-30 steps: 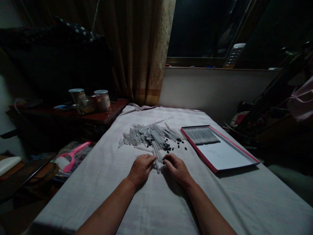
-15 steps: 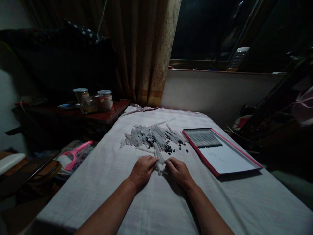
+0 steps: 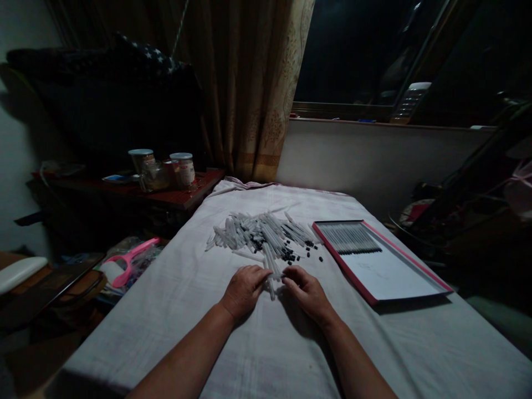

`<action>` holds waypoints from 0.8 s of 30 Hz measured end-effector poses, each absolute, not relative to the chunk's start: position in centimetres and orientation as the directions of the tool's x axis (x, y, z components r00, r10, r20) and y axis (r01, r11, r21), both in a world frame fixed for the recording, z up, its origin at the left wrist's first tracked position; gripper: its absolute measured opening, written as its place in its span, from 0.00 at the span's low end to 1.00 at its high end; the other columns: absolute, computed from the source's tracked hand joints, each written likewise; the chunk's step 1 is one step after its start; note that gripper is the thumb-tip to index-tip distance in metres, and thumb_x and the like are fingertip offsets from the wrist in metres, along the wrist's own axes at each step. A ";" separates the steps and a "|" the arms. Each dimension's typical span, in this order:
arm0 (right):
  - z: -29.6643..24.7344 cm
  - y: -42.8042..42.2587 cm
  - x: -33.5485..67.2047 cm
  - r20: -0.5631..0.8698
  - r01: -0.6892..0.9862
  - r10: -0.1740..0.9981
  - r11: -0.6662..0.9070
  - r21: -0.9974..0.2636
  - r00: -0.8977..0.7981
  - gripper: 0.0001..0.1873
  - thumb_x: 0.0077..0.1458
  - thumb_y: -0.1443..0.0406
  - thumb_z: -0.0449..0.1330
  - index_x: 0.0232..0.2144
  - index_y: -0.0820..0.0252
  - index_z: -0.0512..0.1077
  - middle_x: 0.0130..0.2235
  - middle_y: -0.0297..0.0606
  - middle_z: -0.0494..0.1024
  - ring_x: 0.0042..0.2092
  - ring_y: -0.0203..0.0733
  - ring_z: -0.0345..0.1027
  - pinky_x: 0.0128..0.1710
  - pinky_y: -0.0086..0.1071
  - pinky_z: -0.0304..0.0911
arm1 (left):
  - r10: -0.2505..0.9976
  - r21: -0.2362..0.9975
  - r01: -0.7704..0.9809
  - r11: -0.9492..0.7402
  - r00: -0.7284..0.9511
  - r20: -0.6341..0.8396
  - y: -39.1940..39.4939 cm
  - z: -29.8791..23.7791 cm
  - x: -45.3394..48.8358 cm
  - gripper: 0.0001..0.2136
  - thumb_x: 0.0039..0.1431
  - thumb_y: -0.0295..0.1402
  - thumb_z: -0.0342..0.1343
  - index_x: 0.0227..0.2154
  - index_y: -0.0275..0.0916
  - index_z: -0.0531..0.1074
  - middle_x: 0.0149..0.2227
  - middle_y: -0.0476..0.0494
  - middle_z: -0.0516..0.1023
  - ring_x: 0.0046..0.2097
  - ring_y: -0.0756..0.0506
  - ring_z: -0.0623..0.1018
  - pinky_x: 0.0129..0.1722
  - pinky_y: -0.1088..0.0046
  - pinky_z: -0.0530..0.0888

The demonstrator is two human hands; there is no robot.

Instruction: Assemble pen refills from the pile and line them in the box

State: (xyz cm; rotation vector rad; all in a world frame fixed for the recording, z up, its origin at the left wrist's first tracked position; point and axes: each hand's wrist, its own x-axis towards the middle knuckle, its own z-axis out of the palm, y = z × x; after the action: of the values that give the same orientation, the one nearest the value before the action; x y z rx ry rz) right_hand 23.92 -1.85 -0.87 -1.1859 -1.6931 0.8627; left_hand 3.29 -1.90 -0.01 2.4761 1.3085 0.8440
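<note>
My left hand (image 3: 245, 291) is closed in a pinch on a whitish translucent pen (image 3: 276, 275), held crosswise over the white cloth. At the pen's other end, my right hand (image 3: 306, 292) has its thumb and forefinger around a small dark tip, which is too small to make out. Beneath and just beyond the fingers lie a few loose pens (image 3: 270, 259). Behind them spreads a heap of similar pens (image 3: 245, 230), with small black caps (image 3: 287, 255) scattered along its right side. To the right, a red-edged shallow box (image 3: 359, 288) holds a row of pens (image 3: 351, 237) side by side.
White cloth (image 3: 174, 327) covers the table. At the left, a dark red side table (image 3: 203, 185) bears jars (image 3: 183, 169) and a glass mug (image 3: 154, 177). A pink plastic object (image 3: 128, 263) lies lower left. A bottle (image 3: 411, 102) stands on the windowsill.
My right thumb and forefinger have parted slightly at the pen's end. My left hand keeps its pinch. The whole view has shifted a little, with the box and heap otherwise the same.
</note>
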 end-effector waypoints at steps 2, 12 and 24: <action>-0.8 -1.8 23.9 0.282 0.358 0.946 0.322 -0.877 -0.161 0.10 0.54 0.58 0.58 0.34 0.58 0.74 0.32 0.37 0.79 0.34 0.42 0.72 0.36 0.32 0.66 | 0.815 0.438 0.691 -0.576 0.437 0.381 -1.9 0.0 3.3 0.12 0.60 0.27 0.55 0.46 0.42 0.74 0.40 0.44 0.79 0.43 0.43 0.77 0.44 0.66 0.71; -0.6 -2.0 23.7 0.274 0.366 0.950 0.312 -0.877 -0.153 0.11 0.54 0.57 0.58 0.33 0.57 0.74 0.30 0.35 0.78 0.32 0.41 0.71 0.34 0.31 0.66 | 0.815 0.441 0.688 -0.576 0.437 0.382 -1.9 0.1 3.4 0.12 0.60 0.27 0.55 0.46 0.42 0.75 0.39 0.43 0.79 0.42 0.44 0.76 0.44 0.66 0.71; -0.1 -1.9 23.5 0.237 0.435 0.969 0.242 -0.867 -0.066 0.18 0.55 0.52 0.55 0.22 0.57 0.71 0.21 0.35 0.74 0.26 0.41 0.69 0.28 0.31 0.61 | 0.804 0.410 0.695 -0.590 0.459 0.379 -1.7 0.2 3.6 0.13 0.61 0.29 0.55 0.48 0.44 0.75 0.42 0.43 0.80 0.44 0.42 0.77 0.44 0.66 0.70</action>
State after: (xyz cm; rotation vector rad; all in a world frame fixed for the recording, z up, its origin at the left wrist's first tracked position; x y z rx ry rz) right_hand 23.45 -1.95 -0.09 -1.3264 -1.6487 0.7762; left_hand 3.58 -1.72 0.23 2.5092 1.3070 0.8124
